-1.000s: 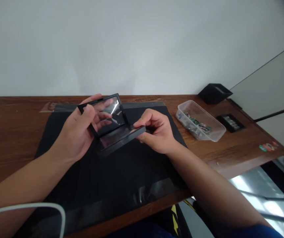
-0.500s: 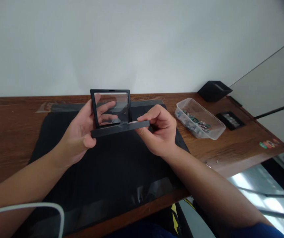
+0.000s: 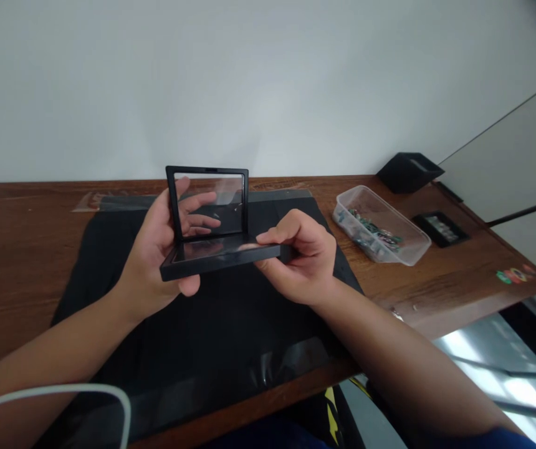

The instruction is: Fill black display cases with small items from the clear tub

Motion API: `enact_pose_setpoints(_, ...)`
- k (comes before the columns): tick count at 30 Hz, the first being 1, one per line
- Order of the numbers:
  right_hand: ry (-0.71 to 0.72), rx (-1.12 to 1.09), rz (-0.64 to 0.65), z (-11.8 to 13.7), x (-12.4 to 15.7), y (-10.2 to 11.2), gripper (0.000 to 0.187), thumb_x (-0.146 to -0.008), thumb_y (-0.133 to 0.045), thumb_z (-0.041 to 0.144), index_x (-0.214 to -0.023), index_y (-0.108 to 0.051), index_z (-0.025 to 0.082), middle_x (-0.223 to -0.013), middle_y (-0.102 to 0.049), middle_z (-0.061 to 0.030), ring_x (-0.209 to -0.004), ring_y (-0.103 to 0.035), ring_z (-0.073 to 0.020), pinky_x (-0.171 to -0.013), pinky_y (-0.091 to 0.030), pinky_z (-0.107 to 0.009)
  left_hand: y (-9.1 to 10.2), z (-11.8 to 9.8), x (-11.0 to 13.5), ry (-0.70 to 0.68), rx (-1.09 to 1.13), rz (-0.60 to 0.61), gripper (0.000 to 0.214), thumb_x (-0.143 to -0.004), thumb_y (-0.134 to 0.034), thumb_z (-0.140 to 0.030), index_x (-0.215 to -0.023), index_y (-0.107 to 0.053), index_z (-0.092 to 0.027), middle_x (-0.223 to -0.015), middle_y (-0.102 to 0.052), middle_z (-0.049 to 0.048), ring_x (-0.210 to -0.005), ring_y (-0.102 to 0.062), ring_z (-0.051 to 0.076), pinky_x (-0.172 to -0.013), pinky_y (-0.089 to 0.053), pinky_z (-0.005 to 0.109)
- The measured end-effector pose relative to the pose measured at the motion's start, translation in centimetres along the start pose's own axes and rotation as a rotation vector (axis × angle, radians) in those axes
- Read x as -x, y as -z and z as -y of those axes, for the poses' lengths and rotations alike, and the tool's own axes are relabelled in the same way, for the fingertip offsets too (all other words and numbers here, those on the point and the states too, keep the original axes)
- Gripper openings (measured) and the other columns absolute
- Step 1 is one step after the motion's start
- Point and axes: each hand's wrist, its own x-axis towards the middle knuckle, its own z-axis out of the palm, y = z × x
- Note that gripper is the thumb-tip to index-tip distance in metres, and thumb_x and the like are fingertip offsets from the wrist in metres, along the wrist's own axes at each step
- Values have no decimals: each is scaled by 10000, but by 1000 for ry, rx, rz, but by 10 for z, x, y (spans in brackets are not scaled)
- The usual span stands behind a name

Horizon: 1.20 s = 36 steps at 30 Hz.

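A black hinged display case [image 3: 212, 259] with clear film windows is held above the black mat [image 3: 193, 324]. Its lid [image 3: 208, 169] stands upright and its base lies flat. My left hand [image 3: 156, 262] grips the case from the left, fingers behind the clear lid and thumb under the base. My right hand [image 3: 303, 259] pinches the right end of the base between thumb and fingers.
A clear plastic tub [image 3: 380, 227] with small coloured parts sits to the right on the wooden table [image 3: 15, 249]. Behind it are a black box [image 3: 408, 171] and a small flat black tray [image 3: 440, 227]. A white cable [image 3: 85, 393] loops at the lower left.
The case's lid has swung from tilted to fully upright. The base has levelled out flat, and both hands have shifted slightly with it.
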Motion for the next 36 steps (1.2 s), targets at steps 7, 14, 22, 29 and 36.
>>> enact_pose_setpoints(7,-9,50,-5,-1,-1,1,142,-848,-793,202,-836,-653,218,-643,-569,71,-508,-507,-60,-468,-381,-194,-3,-5,-1,-47,-140,-112,1092,-568,-927,-727,-1516,-527,-359,-1569,-489,75,-1302,-561,282,-1066,-511,377)
enact_pose_setpoints(14,-62,157,7,1,-4,0,163,-803,-725,126,-753,-609,228,-579,-544,82,-498,-511,-72,-506,-409,-205,-9,-8,1,129,-182,-318,986,-710,-857,-730,-1526,-451,-357,-1721,-256,95,-1548,-306,398,-1232,-316,586)
enact_pose_setpoints(22,-34,134,13,3,1,-3,163,-814,-762,138,-779,-630,227,-617,-599,70,-504,-540,-69,-497,-419,-199,-20,-11,5,361,269,53,588,-930,-622,-730,-1246,-710,-242,-1423,-669,106,-1414,-543,362,-1186,-443,508)
enact_pose_setpoints(29,-32,44,187,-2,-1,-4,326,-802,-887,355,-781,-599,202,-563,-586,87,-479,-544,-56,-507,-423,-189,-15,-14,0,349,296,-89,687,-789,-840,-539,-1365,-625,-231,-1475,-607,106,-1316,-579,352,-1132,-477,516)
enact_pose_setpoints(36,47,-95,90,-1,-8,12,385,-957,-671,597,-868,-625,225,-587,-536,54,-444,-438,-71,-451,-336,-252,-14,-13,5,268,385,116,697,-820,-810,-491,-1445,-584,-280,-1554,-544,103,-1518,-413,397,-1222,-409,589)
